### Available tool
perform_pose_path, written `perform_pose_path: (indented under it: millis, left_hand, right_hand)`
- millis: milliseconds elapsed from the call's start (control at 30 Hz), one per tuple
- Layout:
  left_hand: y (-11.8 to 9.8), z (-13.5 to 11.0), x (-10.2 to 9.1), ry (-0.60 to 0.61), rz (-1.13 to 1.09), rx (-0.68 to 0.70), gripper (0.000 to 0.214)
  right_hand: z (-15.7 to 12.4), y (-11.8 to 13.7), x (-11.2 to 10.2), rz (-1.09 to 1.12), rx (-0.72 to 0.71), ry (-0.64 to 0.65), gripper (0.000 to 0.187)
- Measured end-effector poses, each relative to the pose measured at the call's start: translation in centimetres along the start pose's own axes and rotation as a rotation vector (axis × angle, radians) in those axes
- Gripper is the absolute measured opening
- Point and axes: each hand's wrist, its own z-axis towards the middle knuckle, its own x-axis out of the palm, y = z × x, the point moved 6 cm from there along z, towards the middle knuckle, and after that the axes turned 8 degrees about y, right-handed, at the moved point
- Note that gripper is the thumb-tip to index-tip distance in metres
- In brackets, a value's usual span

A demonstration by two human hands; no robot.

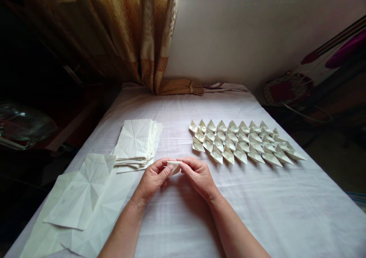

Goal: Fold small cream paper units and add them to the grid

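Between my two hands is a small piece of folded white paper (175, 168), pinched at both ends above the cloth. My left hand (154, 178) grips its left side, thumb in front and fingers behind. At its right side, my right hand (199, 176) holds it the same way, and parts of the fingers are hidden. Rows of folded paper boats (240, 141) stand close together to the right, beyond my right hand. A stack of creased paper sheets (134, 137) lies beyond my left hand.
More creased sheets (85, 189) overlap at the left edge of the surface. A pale cloth (271, 212) covers it. A gold curtain (148, 33) hangs down to the far edge, against a light wall (228, 36). Darker household items are at both sides.
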Motion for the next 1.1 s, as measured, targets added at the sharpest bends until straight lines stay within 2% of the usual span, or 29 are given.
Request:
perform_pose_path:
  millis: [333, 500, 700, 833, 1100]
  left_hand:
    - [-0.1, 0.0, 0.6, 0.057, -0.003, -0.018, 0.052]
    - [0.5, 0.1, 0.7, 0.099, 0.036, -0.026, 0.044]
    - [0.2, 0.1, 0.4, 0.016, -0.072, -0.084, 0.05]
    - [0.2, 0.1, 0.1, -0.044, -0.183, -0.094, 0.054]
    - [0.3, 0.1, 0.4, -0.044, -0.205, -0.079, 0.052]
  right_hand:
    - [0.1, 0.0, 0.0, 0.026, 0.021, -0.011, 0.019]
    - [0.1, -0.6, 0.0, 0.082, 0.101, -0.009, 0.022]
    - [0.2, -0.4, 0.1, 0.079, 0.129, 0.034, 0.032]
    - [0.1, -0.4, 0.5, 0.076, 0.125, 0.075, 0.029]
    - [-0.5, -0.8, 1.4, -0.02, 0.133, 0.107, 0.027]
